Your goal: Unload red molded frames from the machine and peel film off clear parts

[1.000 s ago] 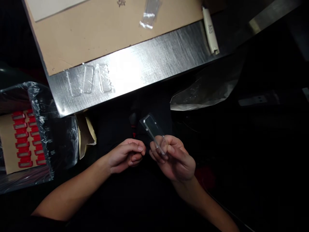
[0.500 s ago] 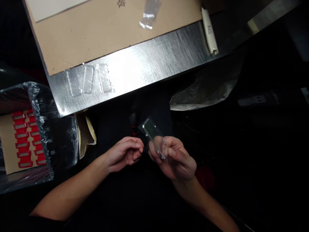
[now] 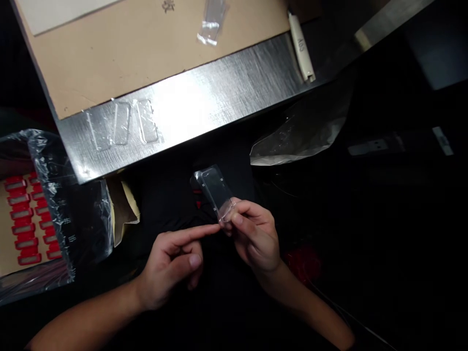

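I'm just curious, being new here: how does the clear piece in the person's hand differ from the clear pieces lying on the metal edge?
The held clear piece is pinched at one end by the right hand and tilts up over the dark lap; the clear pieces on the metal edge lie flat, side by side, untouched. The left hand points its forefinger at the held one. Both look like transparent, rounded rectangles.

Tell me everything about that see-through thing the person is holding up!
The clear plastic piece is a thin, flat rectangle with rounded corners and small notches along its edges. It looks like shiny transparent plastic, so the dark background shows through it. It tilts up and away to the left from the right hand, whose fingers pinch its lower end. The left hand points its index finger at that same end, about touching it. Nothing else touches it.
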`<state>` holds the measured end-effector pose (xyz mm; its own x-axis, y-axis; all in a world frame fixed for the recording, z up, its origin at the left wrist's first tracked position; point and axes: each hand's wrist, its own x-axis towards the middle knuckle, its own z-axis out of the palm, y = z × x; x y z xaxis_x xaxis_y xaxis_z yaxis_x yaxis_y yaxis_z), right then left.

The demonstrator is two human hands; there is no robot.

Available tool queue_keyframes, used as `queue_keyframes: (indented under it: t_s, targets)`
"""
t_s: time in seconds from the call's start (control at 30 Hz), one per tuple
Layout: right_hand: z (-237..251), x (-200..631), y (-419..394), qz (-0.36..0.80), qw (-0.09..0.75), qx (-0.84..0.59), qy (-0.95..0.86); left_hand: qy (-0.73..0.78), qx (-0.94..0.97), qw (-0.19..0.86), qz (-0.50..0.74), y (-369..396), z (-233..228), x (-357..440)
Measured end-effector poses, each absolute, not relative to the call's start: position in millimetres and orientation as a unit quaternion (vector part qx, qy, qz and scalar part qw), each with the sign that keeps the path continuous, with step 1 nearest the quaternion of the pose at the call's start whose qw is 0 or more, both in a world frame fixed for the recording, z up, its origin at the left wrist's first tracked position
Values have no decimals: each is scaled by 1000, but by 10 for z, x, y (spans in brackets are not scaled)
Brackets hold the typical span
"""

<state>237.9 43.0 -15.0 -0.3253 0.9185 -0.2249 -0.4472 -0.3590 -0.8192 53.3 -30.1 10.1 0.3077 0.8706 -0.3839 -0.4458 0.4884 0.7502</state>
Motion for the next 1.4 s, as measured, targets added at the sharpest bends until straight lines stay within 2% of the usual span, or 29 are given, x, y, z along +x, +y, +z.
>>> queue_keyframes:
  t_s: [0.37, 0.6, 0.8, 1.1, 1.4]
  targets:
    - [-118, 2348, 402, 712, 478, -365, -363, 224, 144, 843, 467, -453, 14, 824]
    - [-97, 2332, 357, 697, 469, -395, -373, 227, 112, 837, 485, -483, 18, 852]
    - [-23, 2348, 374, 636, 468, -437, -432, 212, 93, 843, 486, -408, 79, 841]
    - [4, 2328, 319, 681, 420, -462, -383, 212, 41, 840, 497, -372, 48, 854]
    - [-45, 2479, 372, 706, 344, -469, -404, 130, 27, 871, 472, -257, 9, 754]
